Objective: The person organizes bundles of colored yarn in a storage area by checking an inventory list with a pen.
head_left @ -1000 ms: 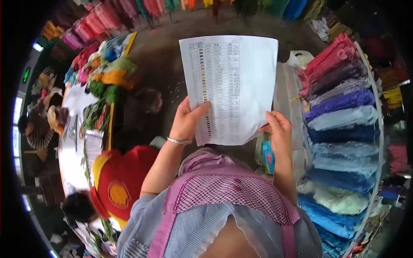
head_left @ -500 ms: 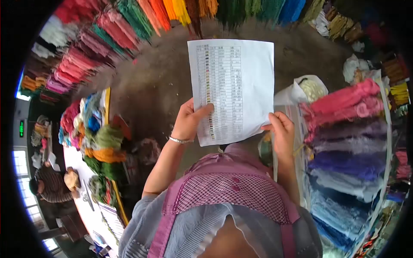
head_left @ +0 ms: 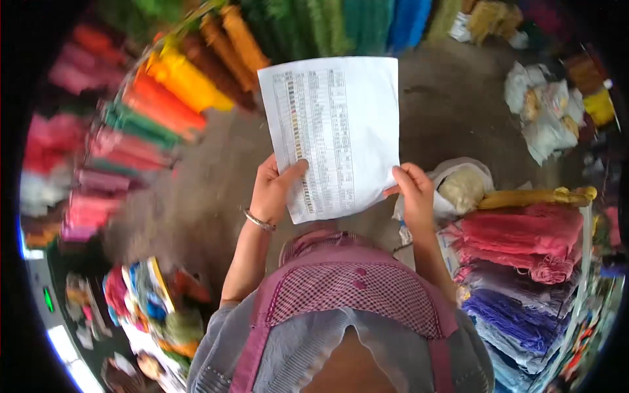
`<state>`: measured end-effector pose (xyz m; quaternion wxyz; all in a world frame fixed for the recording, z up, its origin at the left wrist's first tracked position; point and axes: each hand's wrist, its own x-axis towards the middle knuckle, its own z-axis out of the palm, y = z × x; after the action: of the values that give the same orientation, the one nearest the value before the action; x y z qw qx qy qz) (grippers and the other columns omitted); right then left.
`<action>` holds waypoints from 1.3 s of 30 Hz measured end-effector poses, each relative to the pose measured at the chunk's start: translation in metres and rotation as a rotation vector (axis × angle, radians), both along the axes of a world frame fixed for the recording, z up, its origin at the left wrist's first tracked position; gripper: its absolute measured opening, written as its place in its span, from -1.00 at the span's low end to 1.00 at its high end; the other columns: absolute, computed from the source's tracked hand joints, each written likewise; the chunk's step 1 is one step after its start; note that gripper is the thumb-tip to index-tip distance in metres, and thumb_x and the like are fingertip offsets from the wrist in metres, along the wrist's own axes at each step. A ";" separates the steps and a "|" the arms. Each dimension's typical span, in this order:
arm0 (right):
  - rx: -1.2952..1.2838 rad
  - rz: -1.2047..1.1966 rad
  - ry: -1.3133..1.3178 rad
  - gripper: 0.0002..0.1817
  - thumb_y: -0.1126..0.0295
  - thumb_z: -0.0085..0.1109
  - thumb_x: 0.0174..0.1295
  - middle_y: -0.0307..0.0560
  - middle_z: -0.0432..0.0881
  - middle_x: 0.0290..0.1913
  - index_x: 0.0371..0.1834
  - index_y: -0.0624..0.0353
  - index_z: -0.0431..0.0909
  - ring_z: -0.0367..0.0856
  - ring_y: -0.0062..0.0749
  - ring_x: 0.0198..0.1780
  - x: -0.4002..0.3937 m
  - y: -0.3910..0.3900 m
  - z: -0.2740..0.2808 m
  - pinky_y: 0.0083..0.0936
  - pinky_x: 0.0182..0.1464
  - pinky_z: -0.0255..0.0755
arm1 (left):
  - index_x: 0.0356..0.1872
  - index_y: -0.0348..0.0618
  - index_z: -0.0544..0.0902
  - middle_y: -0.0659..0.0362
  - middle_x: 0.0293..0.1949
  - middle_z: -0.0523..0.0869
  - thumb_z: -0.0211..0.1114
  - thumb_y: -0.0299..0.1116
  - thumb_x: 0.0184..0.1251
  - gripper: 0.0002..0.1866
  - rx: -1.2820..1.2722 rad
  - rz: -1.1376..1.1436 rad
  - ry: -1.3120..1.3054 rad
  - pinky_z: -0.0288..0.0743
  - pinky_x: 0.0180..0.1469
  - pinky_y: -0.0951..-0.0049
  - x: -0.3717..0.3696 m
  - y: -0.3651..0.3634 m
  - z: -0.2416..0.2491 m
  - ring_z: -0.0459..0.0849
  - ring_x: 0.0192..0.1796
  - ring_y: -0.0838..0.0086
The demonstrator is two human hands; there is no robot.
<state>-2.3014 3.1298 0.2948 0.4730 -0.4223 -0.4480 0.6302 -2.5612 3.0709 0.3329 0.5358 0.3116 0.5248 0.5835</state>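
Note:
A white sheet of paper (head_left: 370,131) printed with a table and a column of small colour swatches is held out in front of my body. My left hand (head_left: 276,187) pinches its lower left edge, the thumb lying over the printed rows. At the lower right edge, my right hand (head_left: 414,190) grips the sheet between thumb and fingers. The printed text is too small to read. A bracelet circles my left wrist, and I wear a pink checked apron (head_left: 354,291).
Yarn hanks in green (head_left: 308,26), yellow and orange (head_left: 164,98) hang ahead and to the left. Pink hanks (head_left: 517,229) and purple-blue ones hang on a rack at right. White bags (head_left: 544,111) lie on the floor. A table with yarn piles (head_left: 147,295) stands at lower left.
The surroundings have swung in view: the hanging hanks ahead shifted left and down, and the table at left moved lower. The paper sits slightly further left, still in both hands.

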 end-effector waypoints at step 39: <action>-0.706 -0.367 -0.312 -0.79 0.33 0.15 0.35 -0.20 0.63 -0.20 -0.02 0.12 0.59 0.57 -0.53 -0.18 0.692 0.806 -0.318 -0.46 -0.19 0.47 | 0.07 -0.17 0.64 0.02 -0.25 0.76 0.19 -0.43 0.30 -0.68 0.309 -0.404 0.588 0.55 -0.13 0.40 0.576 1.137 -0.158 0.72 -0.23 0.40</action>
<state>-1.6098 3.9353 -0.0233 0.3302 -0.7212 -0.1884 0.5791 -1.9854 4.2083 0.1745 0.4134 0.6399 0.4897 0.4241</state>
